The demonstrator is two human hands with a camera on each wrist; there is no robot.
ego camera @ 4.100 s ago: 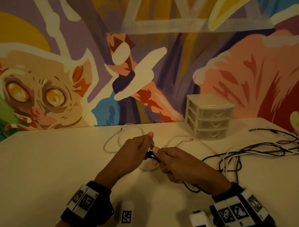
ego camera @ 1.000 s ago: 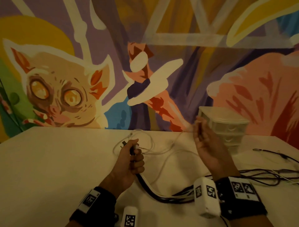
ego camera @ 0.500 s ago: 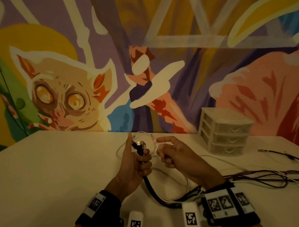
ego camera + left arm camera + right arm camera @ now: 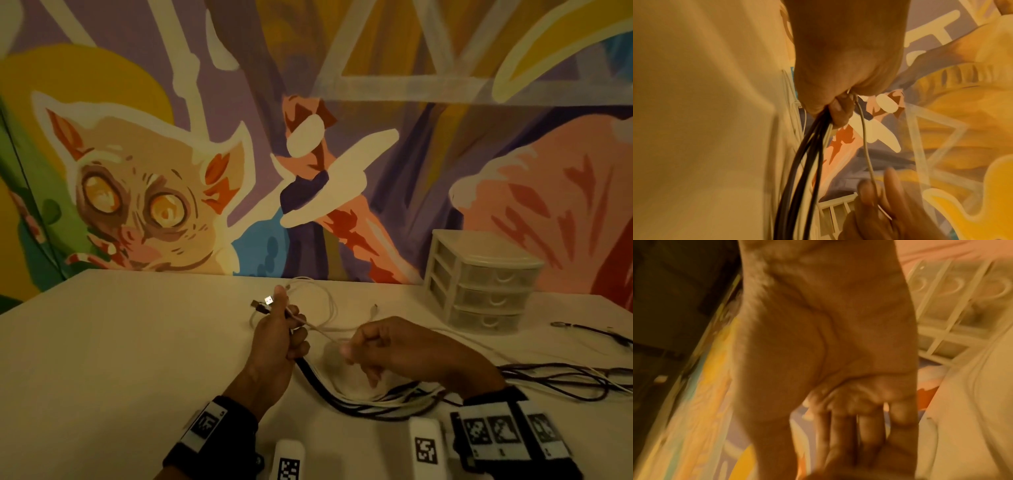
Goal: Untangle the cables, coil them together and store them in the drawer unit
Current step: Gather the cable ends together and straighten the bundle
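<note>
Mural wall (image 4: 376, 85) behind, pale worktop (image 4: 120, 359) in front of it. Drawer unit (image 4: 483, 281) sits back right on the worktop against the wall, three drawers, all closed. Loose dark and white cables (image 4: 565, 380) trail across the worktop from the right edge toward the hands, well apart from the drawer unit. Left hand (image 4: 279, 337) is clenched round a bundle of black and white cables (image 4: 320, 383), connector ends (image 4: 262, 305) sticking out above the thumb; bundle drops from the fist to the worktop and runs right. Left wrist view confirms: fist wrapped on the bundle (image 4: 807, 154). Right hand (image 4: 394, 346) just beside it, fingers curled, pinching a thin white cable (image 4: 322, 330) that spans from the left fist. Right wrist view is blurred; grip not readable there.
</note>
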